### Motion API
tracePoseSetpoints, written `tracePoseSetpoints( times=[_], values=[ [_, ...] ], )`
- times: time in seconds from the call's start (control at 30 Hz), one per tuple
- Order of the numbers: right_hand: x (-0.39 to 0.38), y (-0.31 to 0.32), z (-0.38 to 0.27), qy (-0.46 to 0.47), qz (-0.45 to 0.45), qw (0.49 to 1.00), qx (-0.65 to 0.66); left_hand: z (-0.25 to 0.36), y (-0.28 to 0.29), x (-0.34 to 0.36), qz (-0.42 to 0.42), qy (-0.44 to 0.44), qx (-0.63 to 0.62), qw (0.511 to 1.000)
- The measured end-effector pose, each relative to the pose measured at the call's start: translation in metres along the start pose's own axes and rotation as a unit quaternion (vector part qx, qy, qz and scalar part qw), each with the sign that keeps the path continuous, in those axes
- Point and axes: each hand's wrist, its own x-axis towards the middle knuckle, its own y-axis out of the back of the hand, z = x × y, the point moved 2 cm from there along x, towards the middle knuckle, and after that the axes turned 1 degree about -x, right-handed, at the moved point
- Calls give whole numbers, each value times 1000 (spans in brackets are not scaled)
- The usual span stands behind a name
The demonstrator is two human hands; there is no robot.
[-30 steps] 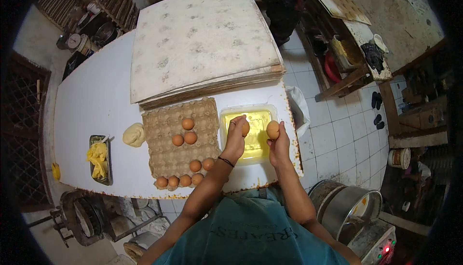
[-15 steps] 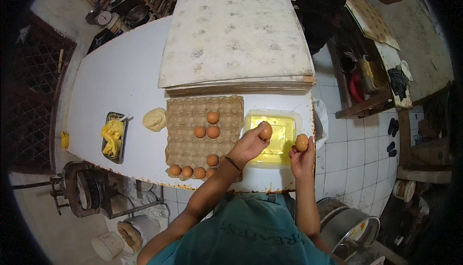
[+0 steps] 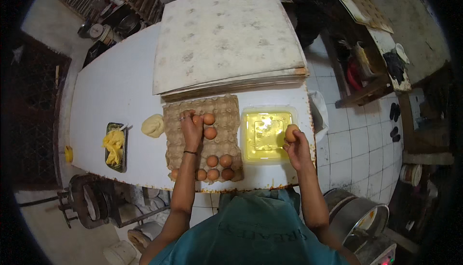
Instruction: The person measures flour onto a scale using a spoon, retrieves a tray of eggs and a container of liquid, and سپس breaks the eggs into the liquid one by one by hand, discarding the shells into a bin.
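Note:
My left hand (image 3: 192, 132) is over the cardboard egg tray (image 3: 223, 144), its fingers closed on a brown egg (image 3: 196, 119) at one of the upper cups. Right beside that egg sits another brown egg (image 3: 209, 119), with one more (image 3: 210, 133) just below. Several eggs (image 3: 212, 161) fill cups along the near edge; my forearm covers part of that row. My right hand (image 3: 300, 153) grips a brown egg (image 3: 292, 133) at the right rim of a clear plastic tub (image 3: 245, 161). Yellowish liquid (image 3: 267, 135) lies in the tub.
A stack of floury boards (image 3: 231, 43) stands behind the tray. Left of the tray are a lump of dough (image 3: 153, 126) and a dark tin (image 3: 123, 156) with yellow plastic. The table's rusty right edge runs close to the tub. Another person (image 3: 313, 4) stands at the far right.
My left hand, with an egg, has gone from above the tub leftward to the egg tray's upper part. My right hand stays by the tub's right rim, still holding its egg, slightly turned.

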Motion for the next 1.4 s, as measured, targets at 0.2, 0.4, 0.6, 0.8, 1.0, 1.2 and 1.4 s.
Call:
tracePoseSetpoints(
  times=[0.2, 0.4, 0.6, 0.8, 1.0, 1.2, 1.4],
  values=[
    [-5, -25, -24, 158, -23, 845, -510, 94, -27, -28, -116, 68, -178, 975],
    [-20, -52, -46, 237, -92, 750, -610, 169, -66, -68, -448, 201, -475, 731],
    [-24, -54, -53, 282, -114, 705, -641, 160, -73, -75, -400, 250, -531, 704],
    [-24, -54, -54, 279, -105, 742, -601, 157, -76, -83, -368, 302, -595, 648],
    [-23, -58, -57, 213, -107, 769, -594, 160, -73, -82, -362, 280, -621, 636],
    [-19, -59, -53, 210, -84, 766, -603, 155, -77, -84, -385, 285, -637, 604],
    [-19, -65, -55, 187, -78, 777, -596, 140, -89, -87, -405, 315, -660, 549]
  ],
)
